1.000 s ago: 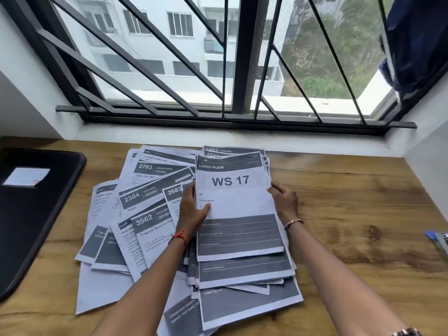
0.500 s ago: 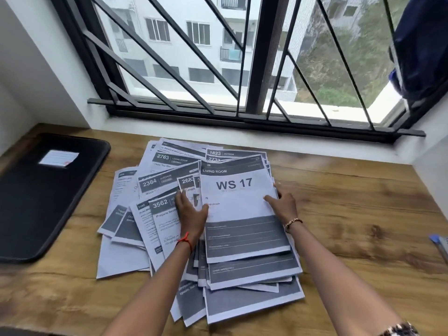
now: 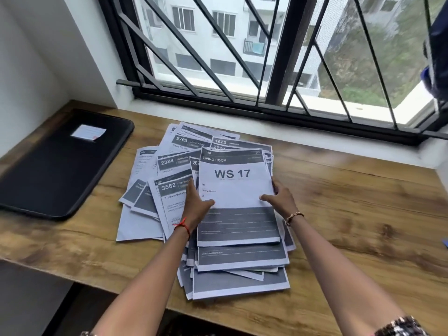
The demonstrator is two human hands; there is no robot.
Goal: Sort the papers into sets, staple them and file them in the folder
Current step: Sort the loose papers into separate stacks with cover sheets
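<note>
"While the papers [image 3: 169, 163] lay fanned loose at mid worktop [image 3: 351, 202], what had each hand got?"

"Left hand [image 3: 194, 207]: thumb on top of the WS 17 sheet [image 3: 232, 185], fingers tucked under its left edge. Right hand [image 3: 278, 200]: thumb on the face, fingers curled round the right edge. Both pinched it. Could not tell whether one sheet or several were in the pinch."

"Folder?"

"Black folder [image 3: 60, 166], closed and flat, well apart to the left. Judged sorting barely begun."

"Risks?"

"Sheets below overlapped at odd angles, and the nearest lay close to the worktop's front edge. A lift could drag neighbours along and slide those off. A mixed grab would put kitchen pages in a living-room set. No stapler identified. A blue object [image 3: 445, 243] at the right margin was too cut off to name."
</note>
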